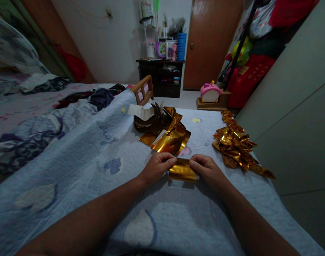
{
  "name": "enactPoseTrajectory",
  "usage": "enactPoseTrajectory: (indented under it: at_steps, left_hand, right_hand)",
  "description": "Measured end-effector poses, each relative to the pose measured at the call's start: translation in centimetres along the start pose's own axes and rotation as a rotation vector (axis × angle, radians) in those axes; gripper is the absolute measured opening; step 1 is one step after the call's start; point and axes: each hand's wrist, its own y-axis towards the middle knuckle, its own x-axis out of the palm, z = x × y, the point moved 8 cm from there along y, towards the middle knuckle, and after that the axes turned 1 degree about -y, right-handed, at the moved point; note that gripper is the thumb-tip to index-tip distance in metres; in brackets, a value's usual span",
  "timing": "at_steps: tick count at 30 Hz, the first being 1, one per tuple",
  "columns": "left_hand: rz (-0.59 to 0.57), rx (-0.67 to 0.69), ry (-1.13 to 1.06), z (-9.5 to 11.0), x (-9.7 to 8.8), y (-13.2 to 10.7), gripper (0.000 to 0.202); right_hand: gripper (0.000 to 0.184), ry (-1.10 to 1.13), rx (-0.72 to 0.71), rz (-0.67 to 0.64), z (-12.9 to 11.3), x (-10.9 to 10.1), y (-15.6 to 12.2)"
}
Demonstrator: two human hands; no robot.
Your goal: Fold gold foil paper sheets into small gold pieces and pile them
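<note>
A sheet of gold foil paper (183, 172) is stretched between my two hands, just over the blue quilt (137, 199). My left hand (160, 166) pinches its upper left corner between thumb and fingers. At the upper right corner, my right hand (205, 165) grips it the same way. The sheet's top edge looks folded over. Beyond my hands lies a loose stack of gold foil sheets (175, 138), some curled with a dark or pale underside. To the right is a heap of folded gold foil pieces (235, 142).
A wooden chair back (145, 90) rises past the quilt's far edge. Rumpled clothes (58, 117) lie along the left side. A pale cabinet (298, 106) borders the right. Farther off are a dark shelf unit (159, 76), a pink toy (210, 93) and a wooden door (211, 42).
</note>
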Motion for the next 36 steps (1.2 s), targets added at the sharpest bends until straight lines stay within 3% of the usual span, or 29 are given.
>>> enactPoseTrajectory:
  at_steps: [13,24,28,36]
  left_hand:
    - [0.001,0.007,0.043,0.02,-0.15,0.17,0.034]
    - [0.029,0.009,0.204,-0.14,-0.03,0.41,0.023]
    - [0.048,0.014,0.376,-0.26,-0.14,0.31,0.019]
    - [-0.003,0.037,0.842,0.14,0.64,-0.1,0.018]
  right_hand:
    - [0.036,-0.046,0.015,0.001,0.33,-0.09,-0.09]
    - [0.022,-0.418,-0.046,0.142,-0.49,-0.57,0.12]
    - [0.018,-0.488,-0.038,0.175,-0.5,-0.54,0.08]
    - [0.015,-0.578,-0.026,0.108,-0.08,0.03,0.24]
